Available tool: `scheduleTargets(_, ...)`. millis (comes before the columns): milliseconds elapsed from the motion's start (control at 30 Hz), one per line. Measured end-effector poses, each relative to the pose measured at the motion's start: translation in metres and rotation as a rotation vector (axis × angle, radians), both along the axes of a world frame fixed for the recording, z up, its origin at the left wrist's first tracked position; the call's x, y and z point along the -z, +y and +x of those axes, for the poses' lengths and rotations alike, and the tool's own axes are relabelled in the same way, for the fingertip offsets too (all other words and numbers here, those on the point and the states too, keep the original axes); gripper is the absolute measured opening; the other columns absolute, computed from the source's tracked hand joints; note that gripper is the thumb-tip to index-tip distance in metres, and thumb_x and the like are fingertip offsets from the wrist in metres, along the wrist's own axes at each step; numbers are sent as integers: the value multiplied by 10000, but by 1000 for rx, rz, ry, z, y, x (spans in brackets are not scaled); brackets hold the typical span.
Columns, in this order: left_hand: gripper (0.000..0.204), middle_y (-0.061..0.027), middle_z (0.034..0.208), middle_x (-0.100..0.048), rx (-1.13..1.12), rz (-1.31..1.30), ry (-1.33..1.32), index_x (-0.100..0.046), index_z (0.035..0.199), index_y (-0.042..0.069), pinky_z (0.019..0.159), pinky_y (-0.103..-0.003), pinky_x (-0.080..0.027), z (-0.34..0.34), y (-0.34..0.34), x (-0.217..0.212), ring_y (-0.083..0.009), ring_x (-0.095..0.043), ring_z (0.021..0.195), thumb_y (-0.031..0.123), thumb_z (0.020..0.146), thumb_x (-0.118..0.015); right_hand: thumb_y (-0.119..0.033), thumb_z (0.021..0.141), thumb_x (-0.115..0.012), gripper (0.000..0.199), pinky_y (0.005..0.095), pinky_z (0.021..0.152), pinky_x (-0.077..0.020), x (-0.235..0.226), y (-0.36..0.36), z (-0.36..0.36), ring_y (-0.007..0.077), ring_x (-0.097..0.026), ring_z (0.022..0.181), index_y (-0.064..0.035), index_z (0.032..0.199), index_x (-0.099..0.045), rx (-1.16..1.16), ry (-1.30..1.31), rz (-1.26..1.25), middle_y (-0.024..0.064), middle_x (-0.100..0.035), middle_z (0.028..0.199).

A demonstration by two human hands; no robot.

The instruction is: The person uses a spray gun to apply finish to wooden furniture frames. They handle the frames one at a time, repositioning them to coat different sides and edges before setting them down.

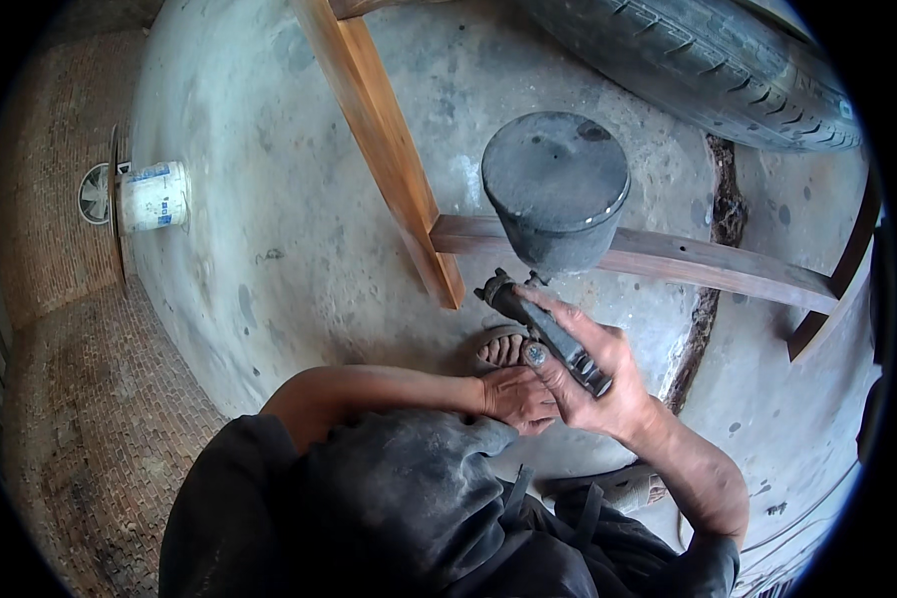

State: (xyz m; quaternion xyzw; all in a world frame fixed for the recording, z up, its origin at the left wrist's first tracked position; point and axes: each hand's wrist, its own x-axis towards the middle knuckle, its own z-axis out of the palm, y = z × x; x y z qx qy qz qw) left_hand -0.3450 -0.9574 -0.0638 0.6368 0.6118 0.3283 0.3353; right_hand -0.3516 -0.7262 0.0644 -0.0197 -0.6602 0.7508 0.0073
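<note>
Right hand (pixel 598 384) wrapped around the grip of a grimy spray gun (pixel 548 334), dark metal, ribbed along the handle, its nozzle end pointing up toward the wooden frame. Sitting on top of the gun is its paint cup (pixel 556 189), a squat round can with a flat lid, dull grey and dusted all over; what is inside cannot be told, the lid covers it. Left hand (pixel 516 399) lies just beside the right one, fingers curled, touching the base of the gun's handle near a small round fitting; whether it actually grips anything I cannot tell.

Below the gun, a sandalled foot (pixel 501 349) shows on the concrete floor (pixel 269 249), which is rough, stained and pale. The wooden frame (pixel 389 149) is reddish-brown timber, one long rail crossing another right behind the cup. A black tyre (pixel 708 60) with deep tread lies at the top. Off to the left, a white cylindrical container (pixel 152 196) lies on its side, contents unseen.
</note>
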Motion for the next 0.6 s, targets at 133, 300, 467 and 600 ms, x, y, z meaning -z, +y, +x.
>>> scheduleTargets(133, 220, -91, 1046, -679, 114, -180, 15, -661, 988, 119, 887, -439, -527, 2, -3, 0, -272, -670, 1000, 259, 825, -707, -2, 894, -714, 590, 384, 940, -568, -2, -1, 3, 324, -733, 1088, -5, 1459, -542, 7, 41, 31, 237, -713, 1205)
scheduleTargets(300, 241, -97, 1034, -661, 15, 144, 114, -631, 984, 102, 934, -447, -508, -12, 12, -15, -280, -652, 1020, 249, 810, -709, 9, 900, -686, 573, 380, 910, -585, -10, 8, 3, 304, -754, 1020, 5, 1454, -541, 46, 17, 7, 221, -723, 1186)
scheduleTargets(467, 250, -109, 1010, -676, -12, 59, 73, -652, 982, 111, 917, -459, -508, -4, 5, -8, -297, -663, 970, 257, 795, -728, -31, 929, -667, 526, 390, 1018, -521, -16, 10, 14, 354, -690, 1195, 51, 1432, -539, -47, -68, 37, 263, -675, 1298)
scheduleTargets(600, 286, -120, 1024, -698, -36, -18, -29, -698, 1022, 114, 890, -473, -504, 1, 1, -5, -333, -672, 949, 264, 781, -734, -19, 916, -656, 541, 395, 1017, -524, -6, -1, 28, 365, -691, 1190, 40, 1441, -537, -82, -53, 11, 256, -684, 1280)
